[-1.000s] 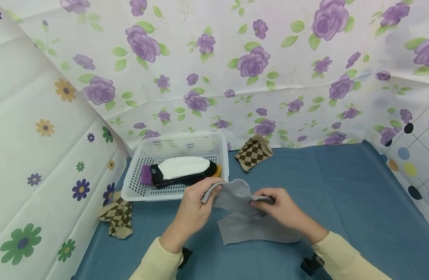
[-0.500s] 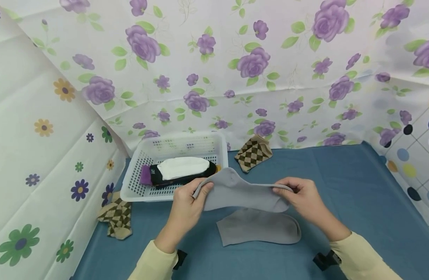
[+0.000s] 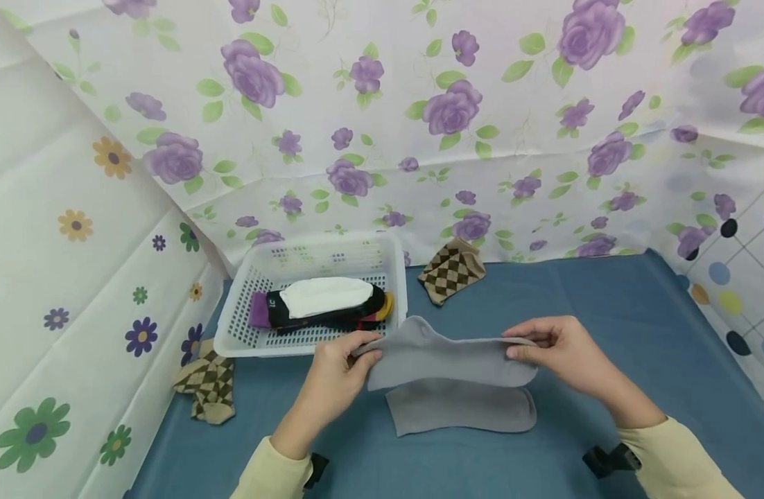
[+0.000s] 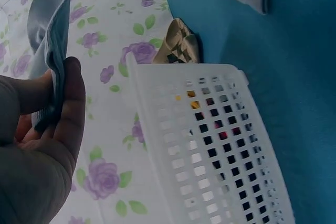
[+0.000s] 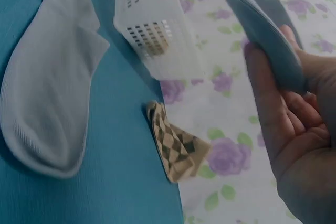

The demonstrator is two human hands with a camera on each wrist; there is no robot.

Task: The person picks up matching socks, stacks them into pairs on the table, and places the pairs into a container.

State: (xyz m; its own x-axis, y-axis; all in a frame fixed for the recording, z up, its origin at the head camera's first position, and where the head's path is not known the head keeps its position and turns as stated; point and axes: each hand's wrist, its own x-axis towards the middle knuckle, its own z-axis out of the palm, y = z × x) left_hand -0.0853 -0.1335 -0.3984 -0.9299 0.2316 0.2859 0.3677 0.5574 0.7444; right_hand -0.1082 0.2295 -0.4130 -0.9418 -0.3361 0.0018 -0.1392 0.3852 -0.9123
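A grey sock point(image 3: 450, 357) is stretched sideways between my two hands, above the table. My left hand point(image 3: 337, 374) pinches its left end between thumb and fingers, as the left wrist view also shows. At the other end, my right hand point(image 3: 559, 353) pinches the sock's edge the same way. Below it a second grey sock point(image 3: 463, 412) lies flat on the blue cloth, its upper edge partly hidden by the held one. The right wrist view shows this flat sock point(image 5: 50, 77) more fully.
Behind my left hand stands a white perforated basket point(image 3: 232, 326) with a white sock point(image 3: 326, 296) and dark, purple and yellow items. One checkered sock point(image 3: 452, 272) lies by the back wall; another checkered sock point(image 3: 210, 384) lies at the left edge. Flowered sheets wall the table.
The held sock was bunched between my hands a second ago; now it is pulled out lengthwise. My right hand has moved to the right, uncovering more of the sock on the table.
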